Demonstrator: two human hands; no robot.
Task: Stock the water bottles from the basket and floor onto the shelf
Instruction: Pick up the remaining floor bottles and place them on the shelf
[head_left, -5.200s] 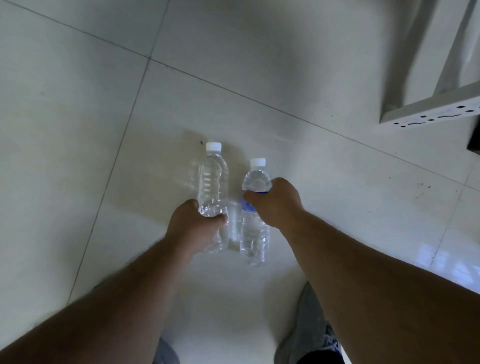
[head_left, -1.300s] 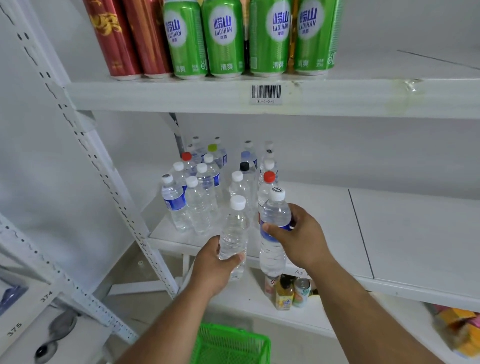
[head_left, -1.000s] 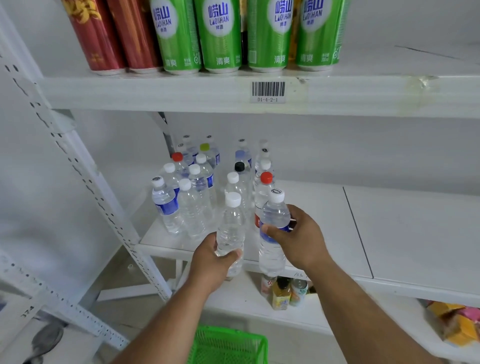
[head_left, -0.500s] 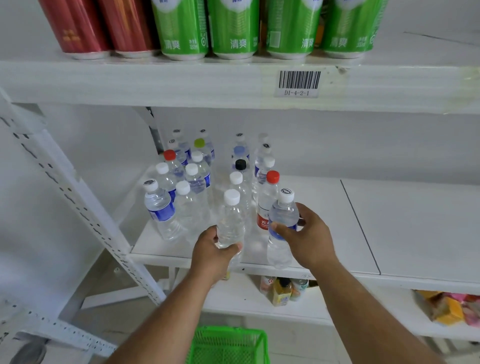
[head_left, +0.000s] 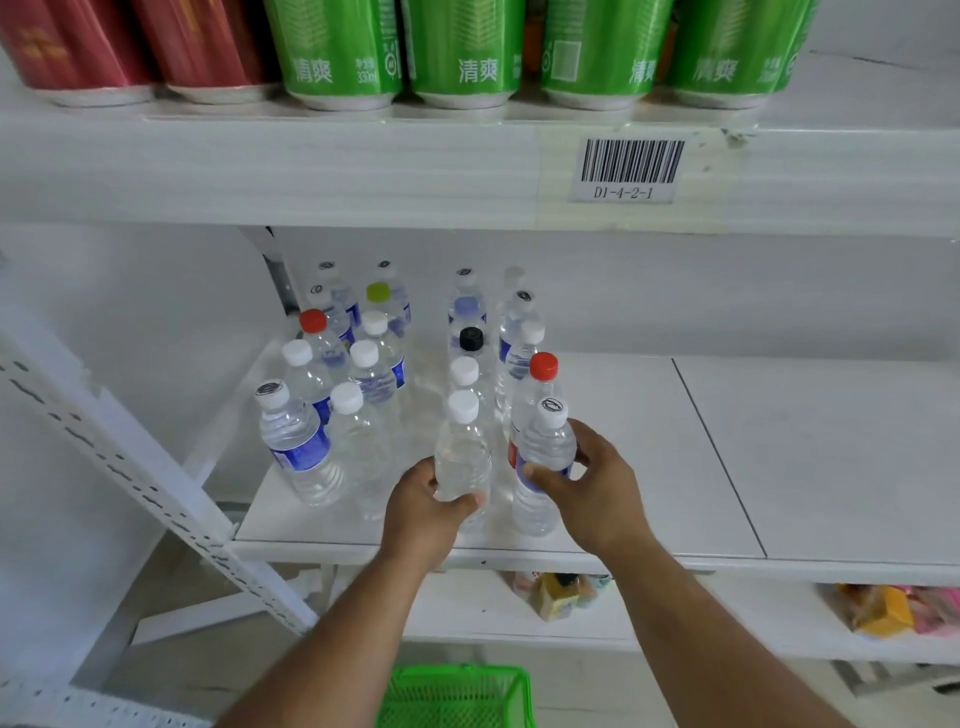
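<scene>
Both upright, caps up, long axes vertical: clear bottle (head_left: 462, 457) gripped low by the left hand (head_left: 426, 506), blue-labelled bottle (head_left: 543, 467) wrapped by the right hand (head_left: 597, 488). Standing at the shelf (head_left: 649, 499) front edge, beside the stocked bottles (head_left: 363, 374).

Green cans (head_left: 462, 52) and red cans (head_left: 78, 47) cropped at top edge; green basket (head_left: 454, 696) cropped at bottom; lower-shelf packets (head_left: 558, 592) blurred.
</scene>
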